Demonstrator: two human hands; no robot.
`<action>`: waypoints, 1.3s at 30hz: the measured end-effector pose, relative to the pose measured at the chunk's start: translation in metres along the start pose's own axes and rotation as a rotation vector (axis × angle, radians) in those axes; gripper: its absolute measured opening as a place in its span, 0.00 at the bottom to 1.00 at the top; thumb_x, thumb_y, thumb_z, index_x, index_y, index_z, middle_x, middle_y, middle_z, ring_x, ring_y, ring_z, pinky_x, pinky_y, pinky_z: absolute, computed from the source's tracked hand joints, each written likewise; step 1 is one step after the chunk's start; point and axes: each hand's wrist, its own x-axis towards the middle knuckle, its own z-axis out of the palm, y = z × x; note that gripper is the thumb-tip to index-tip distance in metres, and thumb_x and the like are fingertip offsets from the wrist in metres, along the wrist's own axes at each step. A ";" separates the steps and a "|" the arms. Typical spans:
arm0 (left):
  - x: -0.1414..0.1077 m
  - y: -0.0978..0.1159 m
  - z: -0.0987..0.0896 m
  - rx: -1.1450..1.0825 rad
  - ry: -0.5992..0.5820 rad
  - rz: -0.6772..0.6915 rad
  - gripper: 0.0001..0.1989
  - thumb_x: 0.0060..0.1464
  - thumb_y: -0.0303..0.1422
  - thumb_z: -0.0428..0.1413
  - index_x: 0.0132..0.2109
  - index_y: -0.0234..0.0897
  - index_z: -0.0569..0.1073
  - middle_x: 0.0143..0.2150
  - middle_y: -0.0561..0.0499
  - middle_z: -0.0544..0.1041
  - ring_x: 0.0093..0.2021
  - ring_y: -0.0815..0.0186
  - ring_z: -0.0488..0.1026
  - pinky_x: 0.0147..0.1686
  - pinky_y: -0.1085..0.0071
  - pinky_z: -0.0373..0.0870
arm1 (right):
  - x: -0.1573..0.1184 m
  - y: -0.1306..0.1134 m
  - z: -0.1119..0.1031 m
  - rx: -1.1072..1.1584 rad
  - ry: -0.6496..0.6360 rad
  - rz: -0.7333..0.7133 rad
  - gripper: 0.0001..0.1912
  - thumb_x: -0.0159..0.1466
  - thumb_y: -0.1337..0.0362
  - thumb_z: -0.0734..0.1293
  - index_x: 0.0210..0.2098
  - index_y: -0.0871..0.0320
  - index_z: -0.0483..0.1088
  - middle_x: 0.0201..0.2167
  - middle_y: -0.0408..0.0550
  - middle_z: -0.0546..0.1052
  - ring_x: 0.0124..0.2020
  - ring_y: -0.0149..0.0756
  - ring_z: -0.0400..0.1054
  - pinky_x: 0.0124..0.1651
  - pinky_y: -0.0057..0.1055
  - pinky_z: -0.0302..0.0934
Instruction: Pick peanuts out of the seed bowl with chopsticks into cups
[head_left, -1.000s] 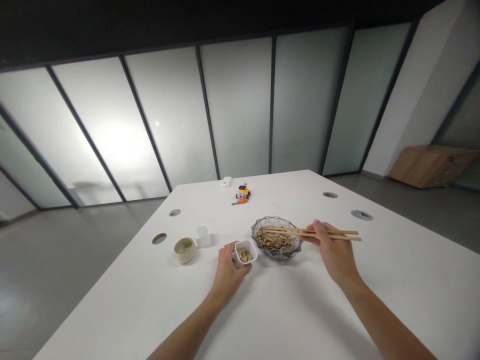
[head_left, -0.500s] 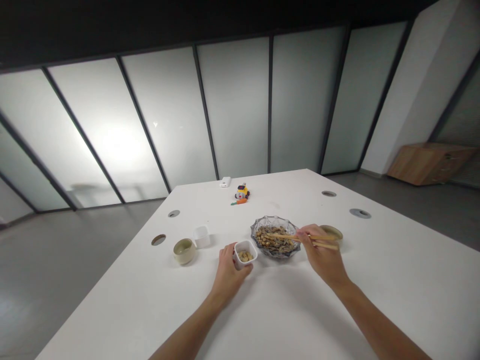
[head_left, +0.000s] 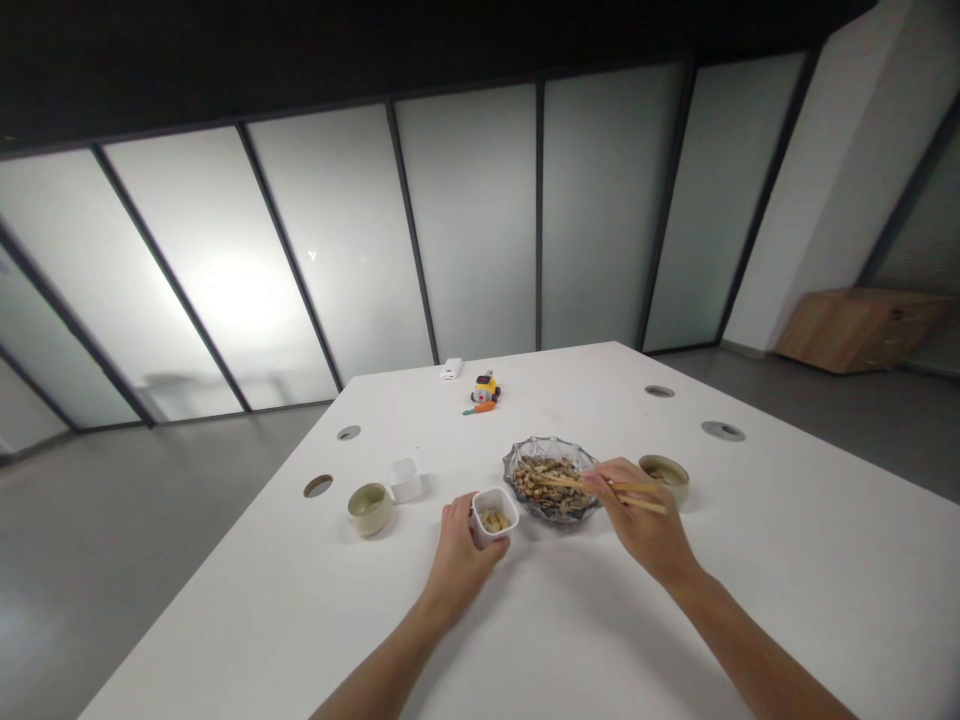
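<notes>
A: Left hand [head_left: 460, 556]?
B: Curled partway round white cup [head_left: 493, 498] (pale pieces [head_left: 494, 520] inside), just left of glass bowl [head_left: 551, 447].
A: Right hand [head_left: 651, 525]?
B: Fingers nearly closed, gripping chopsticks [head_left: 637, 487], tips at the bowl's brown pieces [head_left: 561, 497].

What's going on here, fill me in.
A person works at a white table with both hands. The left hand holds a small white container with some pale pieces inside. The right hand holds chopsticks, which reach into a glass bowl of brownish pieces; whether they grip one is unclear. One greenish cup stands off to the left, and a toy vehicle sits farther back.
</notes>
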 end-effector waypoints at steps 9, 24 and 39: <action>0.000 -0.001 0.000 -0.018 -0.002 -0.014 0.26 0.52 0.29 0.63 0.59 0.40 0.72 0.55 0.45 0.75 0.55 0.54 0.71 0.55 0.61 0.69 | 0.005 0.008 0.001 0.375 0.237 0.330 0.25 0.64 0.39 0.73 0.27 0.54 0.79 0.29 0.49 0.80 0.30 0.42 0.78 0.36 0.44 0.79; 0.002 0.001 -0.001 0.003 0.023 0.049 0.27 0.50 0.24 0.63 0.58 0.39 0.73 0.55 0.46 0.76 0.57 0.53 0.68 0.58 0.60 0.65 | 0.000 0.000 0.017 0.841 0.157 0.652 0.26 0.51 0.41 0.83 0.25 0.57 0.80 0.30 0.47 0.81 0.34 0.40 0.79 0.34 0.37 0.82; 0.001 -0.004 0.002 -0.010 0.038 0.057 0.26 0.50 0.26 0.64 0.57 0.40 0.73 0.52 0.46 0.75 0.55 0.54 0.70 0.55 0.60 0.68 | 0.000 -0.005 0.000 -0.064 0.173 0.028 0.26 0.72 0.41 0.65 0.29 0.53 0.79 0.26 0.48 0.81 0.28 0.40 0.76 0.34 0.37 0.69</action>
